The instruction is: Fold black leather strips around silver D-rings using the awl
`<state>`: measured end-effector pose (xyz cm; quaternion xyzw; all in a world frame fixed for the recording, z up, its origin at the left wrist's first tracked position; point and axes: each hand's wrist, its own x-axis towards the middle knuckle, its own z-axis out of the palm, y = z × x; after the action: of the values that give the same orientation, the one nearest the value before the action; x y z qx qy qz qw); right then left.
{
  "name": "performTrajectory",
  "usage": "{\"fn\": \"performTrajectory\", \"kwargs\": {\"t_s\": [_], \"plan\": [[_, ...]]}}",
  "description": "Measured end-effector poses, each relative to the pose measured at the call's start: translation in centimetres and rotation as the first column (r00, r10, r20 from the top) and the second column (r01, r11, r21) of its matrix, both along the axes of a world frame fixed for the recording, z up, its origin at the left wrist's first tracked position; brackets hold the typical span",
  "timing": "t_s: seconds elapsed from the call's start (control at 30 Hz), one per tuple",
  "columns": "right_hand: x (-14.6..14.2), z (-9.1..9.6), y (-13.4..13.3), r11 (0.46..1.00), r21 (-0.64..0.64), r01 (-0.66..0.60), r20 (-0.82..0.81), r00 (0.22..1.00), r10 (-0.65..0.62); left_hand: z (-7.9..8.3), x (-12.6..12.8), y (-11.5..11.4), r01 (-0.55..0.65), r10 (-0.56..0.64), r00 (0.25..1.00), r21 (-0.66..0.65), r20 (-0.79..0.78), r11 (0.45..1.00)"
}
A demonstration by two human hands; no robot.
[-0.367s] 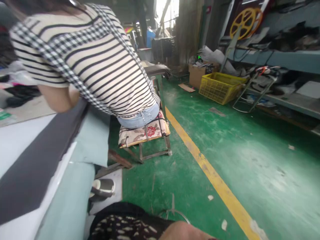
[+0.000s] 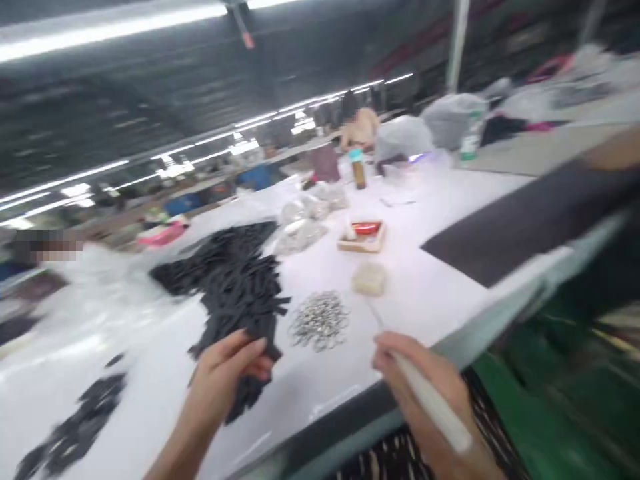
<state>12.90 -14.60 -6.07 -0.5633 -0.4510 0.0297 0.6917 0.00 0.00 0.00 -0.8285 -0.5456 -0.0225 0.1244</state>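
Left hand (image 2: pixel 227 370) is hovering with curled fingers at the black strips (image 2: pixel 240 287) on the table (image 2: pixel 405 267), can't tell if pinching one; right hand (image 2: pixel 430 377)'s gripping a white-handled tool (image 2: pixel 435 407). Guessing we're strip-picking, next move's needing a clean pinch.

We look across a long white table (image 2: pixel 440 230) whose near edge carries a pale blue-green covering (image 2: pixel 550 275). Beyond that edge, at the lower right, we see a green floor (image 2: pixel 525 407), partly in shadow. A dark ceiling (image 2: pixel 150 100) spreads over us, its surface blurred. Along its top left a bright tube light (image 2: pixel 115 30) slants, and farther off we pick out rows of lights (image 2: pixel 65 181) above blurred worktables (image 2: pixel 300 148). Behind our table, toward the right, rises a pale post (image 2: pixel 457 47).
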Motion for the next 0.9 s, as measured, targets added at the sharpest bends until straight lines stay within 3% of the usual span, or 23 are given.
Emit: {"fn": "performTrajectory", "kwargs": {"t_s": [0.03,0.07,0.13,0.2,0.27,0.33,0.43,0.53,0.67,0.77,0.9], "plan": [[-0.1,-0.2,0.8,0.997,-0.067,-0.038,-0.050,0.998,0.034,-0.4,-2.5,0.2,-0.010,0.047,0.980,-0.186,0.192,0.983],[-0.1,-0.4,1.5,0.993,-0.106,-0.050,-0.074,0.996,0.043,-0.9,-4.0,0.3,0.053,0.105,0.911,-0.365,0.399,0.929],[-0.4,-0.7,2.3,0.980,-0.183,-0.077,-0.077,0.995,0.064,-2.1,-5.0,0.7,0.271,0.264,0.682,-0.571,0.682,0.775],[-0.8,-1.1,3.0,0.967,-0.239,-0.088,-0.042,0.996,0.081,-3.2,-4.3,1.3,0.441,0.406,0.492,-0.623,0.770,0.646],[-1.2,-1.5,3.8,0.955,-0.284,-0.085,0.015,0.996,0.093,-4.0,-3.2,1.9,0.557,0.513,0.371,-0.628,0.774,0.544],[-1.4,-1.9,4.7,0.945,-0.318,-0.070,0.077,0.992,0.099,-4.4,-2.4,2.5,0.639,0.599,0.295,-0.620,0.745,0.456],[-1.1,-2.6,6.0,0.952,-0.300,-0.056,0.180,0.977,0.115,-4.8,-1.7,3.1,0.703,0.676,0.253,-0.612,0.692,0.363],[-0.5,-3.0,6.6,0.967,-0.247,-0.056,0.313,0.940,0.135,-5.3,-1.1,3.5,0.738,0.711,0.244,-0.602,0.660,0.306],[0.2,-2.9,6.9,0.965,-0.258,-0.050,0.245,0.963,0.115,-5.9,0.0,3.7,0.764,0.726,0.274,-0.601,0.631,0.235],[0.6,-2.8,7.2,0.950,-0.312,-0.027,0.157,0.984,0.079,-6.0,0.7,3.6,0.758,0.711,0.315,-0.617,0.629,0.211],[1.2,-2.9,7.6,0.949,-0.314,-0.009,0.156,0.986,0.061,-6.0,1.5,3.4,0.743,0.658,0.375,-0.636,0.653,0.208]]}}
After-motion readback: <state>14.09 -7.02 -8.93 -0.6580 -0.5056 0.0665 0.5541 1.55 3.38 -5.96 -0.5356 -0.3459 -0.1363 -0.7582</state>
